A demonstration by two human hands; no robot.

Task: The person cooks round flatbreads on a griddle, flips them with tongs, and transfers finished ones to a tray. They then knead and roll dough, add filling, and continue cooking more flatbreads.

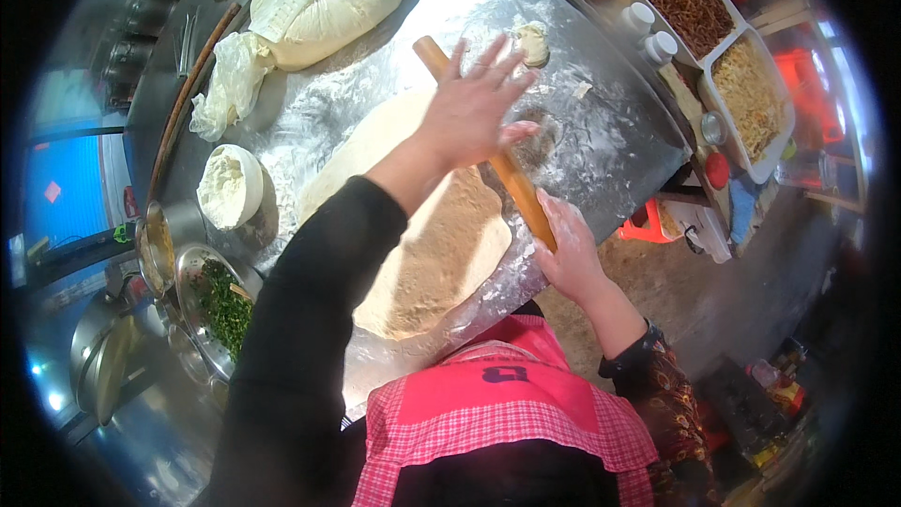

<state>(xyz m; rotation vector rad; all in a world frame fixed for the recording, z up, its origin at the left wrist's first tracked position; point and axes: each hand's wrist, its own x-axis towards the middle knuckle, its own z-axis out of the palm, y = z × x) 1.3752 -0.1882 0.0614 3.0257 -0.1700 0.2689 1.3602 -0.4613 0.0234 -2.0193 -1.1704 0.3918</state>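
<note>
A wooden rolling pin point(517, 186) lies slantwise along the right side of a broad, flat sheet of dough point(440, 267). My right hand point(569, 246) grips the pin's near end. Over its upper half, my left hand point(475, 109) is spread flat with the fingers apart, slightly blurred; whether the palm touches the wood I cannot tell. Part of the dough is hidden beneath my left forearm. Beyond that hand a small lump of dough point(533, 44) rests on the floured metal table point(598, 120).
A large plastic bag of dough point(345, 7) sits at the back, near a long thin stick point(190, 95). At left are a white bowl point(255, 186) of flour and chopped greens point(229, 310) in a metal dish. Food containers point(785, 113) and white-capped bottles point(660, 48) line the right.
</note>
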